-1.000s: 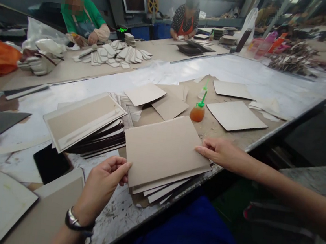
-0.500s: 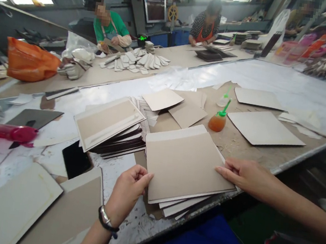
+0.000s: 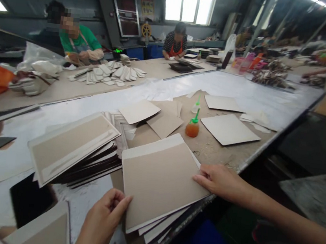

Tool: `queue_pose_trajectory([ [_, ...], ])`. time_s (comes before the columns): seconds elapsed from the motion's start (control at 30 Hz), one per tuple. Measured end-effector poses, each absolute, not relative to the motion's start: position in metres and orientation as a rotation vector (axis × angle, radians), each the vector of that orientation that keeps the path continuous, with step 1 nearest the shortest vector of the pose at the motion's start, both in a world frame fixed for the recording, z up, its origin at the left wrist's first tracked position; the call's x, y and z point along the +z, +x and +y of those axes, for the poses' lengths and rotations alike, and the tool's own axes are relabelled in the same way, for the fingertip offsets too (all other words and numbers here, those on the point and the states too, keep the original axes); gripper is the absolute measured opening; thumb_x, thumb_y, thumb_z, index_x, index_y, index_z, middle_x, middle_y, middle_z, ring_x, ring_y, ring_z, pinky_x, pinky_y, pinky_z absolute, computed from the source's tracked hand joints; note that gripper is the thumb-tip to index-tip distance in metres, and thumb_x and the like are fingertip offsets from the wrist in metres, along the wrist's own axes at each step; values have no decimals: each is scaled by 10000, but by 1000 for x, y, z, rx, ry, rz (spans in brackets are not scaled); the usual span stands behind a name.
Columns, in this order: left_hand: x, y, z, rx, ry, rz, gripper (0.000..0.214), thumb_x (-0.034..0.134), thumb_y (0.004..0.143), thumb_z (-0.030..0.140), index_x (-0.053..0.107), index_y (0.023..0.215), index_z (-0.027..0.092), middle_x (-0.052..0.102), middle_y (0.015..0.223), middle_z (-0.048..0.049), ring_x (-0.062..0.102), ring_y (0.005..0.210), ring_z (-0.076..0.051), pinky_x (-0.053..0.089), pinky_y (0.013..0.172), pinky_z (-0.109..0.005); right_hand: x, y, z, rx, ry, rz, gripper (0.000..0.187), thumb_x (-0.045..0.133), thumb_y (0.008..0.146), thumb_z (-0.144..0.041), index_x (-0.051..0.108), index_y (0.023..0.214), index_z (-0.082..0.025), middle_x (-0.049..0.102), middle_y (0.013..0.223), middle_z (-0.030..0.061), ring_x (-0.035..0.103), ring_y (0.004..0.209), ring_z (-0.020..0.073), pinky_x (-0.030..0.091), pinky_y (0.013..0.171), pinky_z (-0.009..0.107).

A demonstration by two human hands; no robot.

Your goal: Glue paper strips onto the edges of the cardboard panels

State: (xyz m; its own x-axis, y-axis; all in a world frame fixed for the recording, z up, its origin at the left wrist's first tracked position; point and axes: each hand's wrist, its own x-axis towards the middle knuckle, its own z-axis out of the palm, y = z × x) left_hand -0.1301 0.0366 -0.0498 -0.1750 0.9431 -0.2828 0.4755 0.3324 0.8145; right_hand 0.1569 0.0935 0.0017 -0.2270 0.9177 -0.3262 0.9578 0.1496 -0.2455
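A beige board panel (image 3: 158,181) with a pale strip along its far edge tops a small stack at the table's near edge. My left hand (image 3: 107,214) pinches the panel's left edge between thumb and curled fingers. At the opposite edge, my right hand (image 3: 218,181) grips the panel's right side, thumb on top. More panels fan out beneath it near the table edge. To the left stands a taller pile of similar panels (image 3: 74,142) with dark edges. Beyond the held panel sits a bottle of orange liquid (image 3: 192,129) with a green nozzle.
Pale panels (image 3: 229,129) lie at the right, with another panel (image 3: 139,111) behind the stack. A black flat piece (image 3: 30,200) lies at the left. Across the table are white cut pieces (image 3: 115,72), a co-worker in green (image 3: 83,43) and another in an orange apron (image 3: 175,44).
My view has swung to the right, so the scene sits further left in the picture. Both hands still hold the same panel at its sides.
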Motion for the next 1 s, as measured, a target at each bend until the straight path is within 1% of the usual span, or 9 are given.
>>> queue_pose_trajectory([
  [0.07, -55, -130, 35, 803, 1201, 1768, 385, 583, 636, 584, 479, 642, 213, 486, 491, 52, 413, 484, -120, 305, 500, -237, 5, 156, 93, -614, 1892, 2302, 335, 413, 835, -432, 554, 656, -186, 634, 690, 50, 576, 624, 180, 313, 525, 239],
  [0.2, -57, -125, 33, 906, 1024, 1706, 465, 638, 568, 594, 489, 805, 223, 529, 485, 53, 432, 468, -133, 318, 478, -241, 7, 155, 92, -567, 1877, 2294, 348, 412, 835, -441, 594, 695, -179, 644, 700, 69, 592, 655, 202, 311, 514, 247],
  [0.23, -57, -124, 32, 905, 1003, 1693, 464, 645, 563, 591, 497, 800, 220, 524, 474, 53, 425, 457, -131, 312, 467, -239, 7, 155, 92, -559, 1869, 2300, 353, 409, 836, -444, 597, 699, -180, 645, 701, 71, 596, 663, 208, 314, 516, 249],
  [0.33, -54, -122, 32, 886, 978, 1663, 421, 657, 556, 580, 512, 679, 204, 476, 426, 60, 376, 411, -103, 284, 440, -226, 6, 156, 92, -538, 1854, 2319, 357, 403, 839, -449, 598, 702, -183, 648, 711, 73, 603, 680, 220, 331, 527, 254],
  [0.4, -52, -123, 33, 890, 977, 1665, 420, 655, 556, 582, 512, 636, 195, 465, 422, 60, 374, 407, -93, 288, 441, -221, 6, 156, 92, -536, 1849, 2313, 359, 403, 839, -452, 595, 698, -184, 646, 710, 73, 604, 681, 225, 339, 530, 259],
  [0.57, -49, -125, 34, 855, 985, 1604, 386, 659, 595, 523, 529, 682, 171, 504, 483, 47, 422, 450, -95, 318, 457, -221, 4, 155, 94, -554, 1819, 2261, 357, 389, 840, -450, 588, 704, -187, 644, 733, 77, 597, 689, 225, 342, 541, 264],
  [0.7, -47, -123, 33, 871, 914, 1572, 364, 656, 611, 493, 516, 692, 167, 483, 490, 62, 410, 453, -77, 311, 458, -207, -2, 156, 98, -530, 1796, 2265, 372, 367, 842, -467, 564, 686, -193, 638, 738, 69, 585, 692, 224, 333, 534, 264],
  [0.83, -46, -121, 31, 877, 868, 1535, 345, 641, 637, 477, 498, 680, 166, 492, 501, 56, 414, 454, -76, 312, 457, -207, -6, 158, 97, -543, 1790, 2270, 383, 362, 843, -476, 547, 666, -191, 631, 722, 64, 578, 666, 211, 335, 532, 261],
  [1.0, -49, -123, 32, 899, 825, 1495, 334, 655, 629, 451, 487, 672, 165, 479, 489, 61, 396, 445, -68, 296, 451, -201, -7, 158, 98, -540, 1793, 2261, 397, 358, 845, -488, 555, 675, -189, 630, 714, 66, 577, 654, 206, 347, 540, 260],
])
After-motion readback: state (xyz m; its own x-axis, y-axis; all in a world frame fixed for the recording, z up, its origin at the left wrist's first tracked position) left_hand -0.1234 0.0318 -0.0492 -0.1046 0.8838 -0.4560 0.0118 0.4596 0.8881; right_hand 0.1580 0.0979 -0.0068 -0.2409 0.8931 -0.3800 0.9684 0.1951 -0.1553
